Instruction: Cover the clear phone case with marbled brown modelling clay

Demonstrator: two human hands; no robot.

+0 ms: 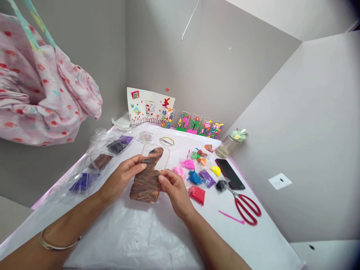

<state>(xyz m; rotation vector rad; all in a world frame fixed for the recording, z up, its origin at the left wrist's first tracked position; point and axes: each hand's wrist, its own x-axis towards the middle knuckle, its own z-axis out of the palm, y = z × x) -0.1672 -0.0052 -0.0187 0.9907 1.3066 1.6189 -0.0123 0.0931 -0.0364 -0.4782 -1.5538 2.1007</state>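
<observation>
- Far along the counter [135,240], a drawing [140,93] and decorated cases [184,122] lean by the wall; beads [145,137] lie in front of them.
- Over on the right I see a bottle [223,147], a dark phone [230,174] and red-handled scissors [248,210], all apart from the hands.
- Soft, bright lumps in crinkly wrap, a red pack [197,195] nearest, crowd just right of the work; bagged dark packs [101,162] sit left.
- A pink patterned cloth [56,97] hangs at far left.
- Mid-counter, a brown sheet [144,185], streaked black and wavy-edged, covers much of a clear, rounded case [165,159].
- The left hand [128,173] pinches the sheet's left edge; the right hand [174,191] grasps its right side.
</observation>
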